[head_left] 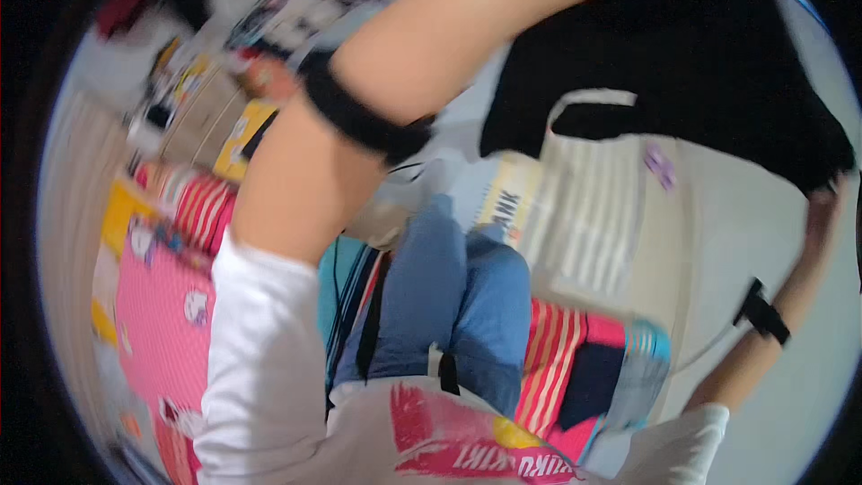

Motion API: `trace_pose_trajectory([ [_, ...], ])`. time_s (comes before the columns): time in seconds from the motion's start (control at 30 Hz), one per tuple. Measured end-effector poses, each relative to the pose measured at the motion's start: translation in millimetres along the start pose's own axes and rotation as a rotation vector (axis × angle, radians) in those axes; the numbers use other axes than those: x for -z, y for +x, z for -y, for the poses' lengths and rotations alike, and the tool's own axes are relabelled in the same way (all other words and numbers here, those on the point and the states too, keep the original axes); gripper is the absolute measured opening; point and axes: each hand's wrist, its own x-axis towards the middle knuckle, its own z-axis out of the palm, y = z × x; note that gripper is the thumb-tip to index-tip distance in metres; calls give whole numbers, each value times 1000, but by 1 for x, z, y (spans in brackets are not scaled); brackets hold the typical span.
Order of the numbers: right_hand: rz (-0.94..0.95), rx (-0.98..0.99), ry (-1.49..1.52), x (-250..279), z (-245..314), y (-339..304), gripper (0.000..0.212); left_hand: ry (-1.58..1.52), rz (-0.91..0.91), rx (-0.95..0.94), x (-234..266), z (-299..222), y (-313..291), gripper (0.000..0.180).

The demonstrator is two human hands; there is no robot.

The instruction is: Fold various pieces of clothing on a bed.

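Observation:
A black garment [664, 54], whose exact kind I cannot tell, hangs spread out at the upper right. Part of its lower edge is cut by an opening with a pale rim [593, 97]. At the garment's lower right corner, my right hand [828, 190] pinches the cloth; the fingers are small and blurred. My left forearm reaches across the view toward the garment's upper edge, and the left hand lies beyond the top of the picture. Black straps circle both arms.
Below the garment lies a cream striped cloth [584, 216] with a small purple item [660, 166] beside it. Red striped fabric [549, 364] is right of my jeans-clad legs. Pink patterned bedding [157, 305] and wooden drawers [199, 117] are at left.

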Motion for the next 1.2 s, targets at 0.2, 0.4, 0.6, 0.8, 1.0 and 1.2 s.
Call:
trace_pose_trajectory([
  [0.2,-406,21,309,-17,87,-198,39,-378,8,589,1,-121,-5,39],
  [0.4,-455,-157,159,-8,136,-337,30,-368,83,535,16,-228,-13,44],
  [0.6,-304,-256,-512,-19,164,-348,28,-541,145,616,47,-226,-20,40],
  [0.8,-72,1,-435,-89,156,-310,35,-477,162,619,44,-214,-49,39],
  [1.0,-197,-301,-129,-117,123,-248,38,-371,337,486,5,-204,-57,40],
  [1.2,-108,-437,74,-136,69,-251,36,-139,278,320,-10,-164,-115,33],
])
